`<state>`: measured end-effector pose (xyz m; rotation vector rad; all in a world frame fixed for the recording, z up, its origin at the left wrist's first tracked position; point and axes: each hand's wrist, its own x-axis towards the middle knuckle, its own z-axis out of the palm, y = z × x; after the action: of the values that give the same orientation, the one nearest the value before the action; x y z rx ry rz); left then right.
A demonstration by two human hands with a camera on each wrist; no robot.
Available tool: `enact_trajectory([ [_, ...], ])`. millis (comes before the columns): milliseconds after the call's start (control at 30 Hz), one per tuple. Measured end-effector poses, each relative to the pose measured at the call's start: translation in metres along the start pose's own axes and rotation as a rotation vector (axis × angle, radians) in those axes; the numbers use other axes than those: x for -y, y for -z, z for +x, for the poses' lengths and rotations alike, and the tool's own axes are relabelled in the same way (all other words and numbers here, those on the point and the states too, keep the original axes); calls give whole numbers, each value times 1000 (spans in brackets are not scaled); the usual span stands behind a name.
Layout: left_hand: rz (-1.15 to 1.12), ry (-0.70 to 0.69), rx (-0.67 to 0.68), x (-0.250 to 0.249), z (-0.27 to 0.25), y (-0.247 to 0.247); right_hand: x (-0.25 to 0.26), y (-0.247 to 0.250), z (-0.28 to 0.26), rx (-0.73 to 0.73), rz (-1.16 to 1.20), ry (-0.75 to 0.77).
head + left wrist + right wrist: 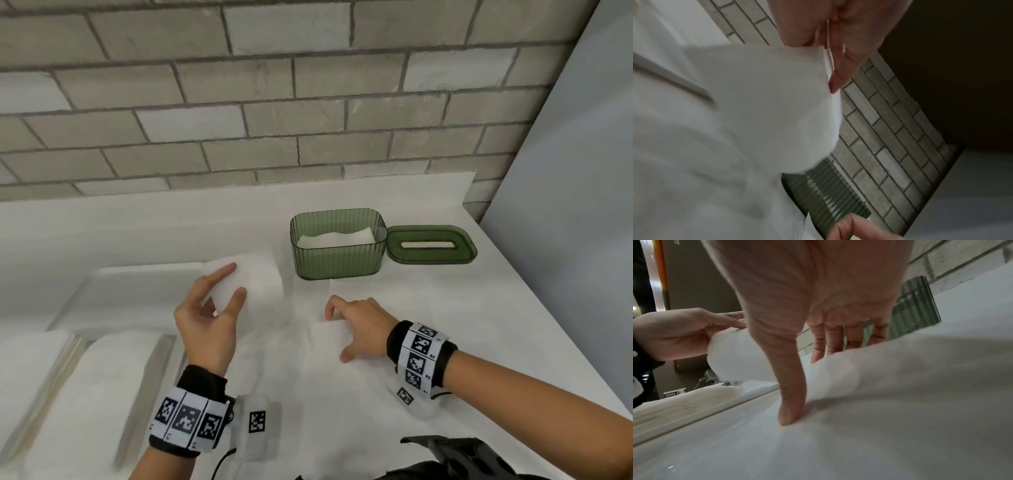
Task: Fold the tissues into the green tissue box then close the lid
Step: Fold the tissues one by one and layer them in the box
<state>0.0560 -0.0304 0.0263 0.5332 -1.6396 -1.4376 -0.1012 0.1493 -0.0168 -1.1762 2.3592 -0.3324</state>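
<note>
Hard to separate white on white: tissue point(251, 281) against the white table point(479, 308), edges of the sheet washed out in the head view. Held up off the table by the left hand point(205, 325), thumb on the near face, forefinger on the far edge, remaining fingers loosely bent behind and partly hidden by the sheet. Confirmed from the left wrist, blurred: a thin paper edge pinched between thumb and fingers point(840, 73), the sheet billowing below them. Right hand point(363, 325) low on a second tissue point(329, 337) lying flat on the table, thumb stretched back toward the wrist, fingers bent down at the sheet's far edge; fingertips hidden from the head camera. From the right wrist: thumb tip pressed onto the white surface, fingers point(835, 337) dipping behind a raised fold of paper, tips out of sight; whether pinching or only pressing, cannot tell. Beyond both sets of fingers, the green tissue box point(337, 245), upright, open, folded white tissues inside, only a ribbed sliver visible in either wrist view. Lid point(431, 244) lying flat just right of the box, touching it, slot upward; seen in the head view alone. Left of the left fingers, a white tray point(137, 284) and stacked white sheets, cut off at the frame edge.
</note>
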Motion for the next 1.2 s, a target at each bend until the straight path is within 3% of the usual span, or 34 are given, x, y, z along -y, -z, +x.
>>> enact_trajectory([
  [133,2,-3,-27,-2,-3,0,-3,10,-8,-144,96,95],
  [400,-103,-5,-22,-9,-3,-18,-2,63,-35,-376,781,187],
  [567,-241,76,12,-28,0,-45,10,91,-46,-624,1266,221],
  [700,-340,207,155,-36,-2,-65,21,93,-45,-750,1410,212],
  [800,-376,200,223,-46,-9,-78,30,87,-44,-808,1411,184],
  [933,-370,189,182,-49,-8,-83,34,81,-41,-885,1272,130],
  [1067,-294,180,146,-47,-4,-82,38,84,-45,-1033,536,255],
  [1200,-210,81,201,-51,-8,-81,49,94,-48,-940,213,439],
])
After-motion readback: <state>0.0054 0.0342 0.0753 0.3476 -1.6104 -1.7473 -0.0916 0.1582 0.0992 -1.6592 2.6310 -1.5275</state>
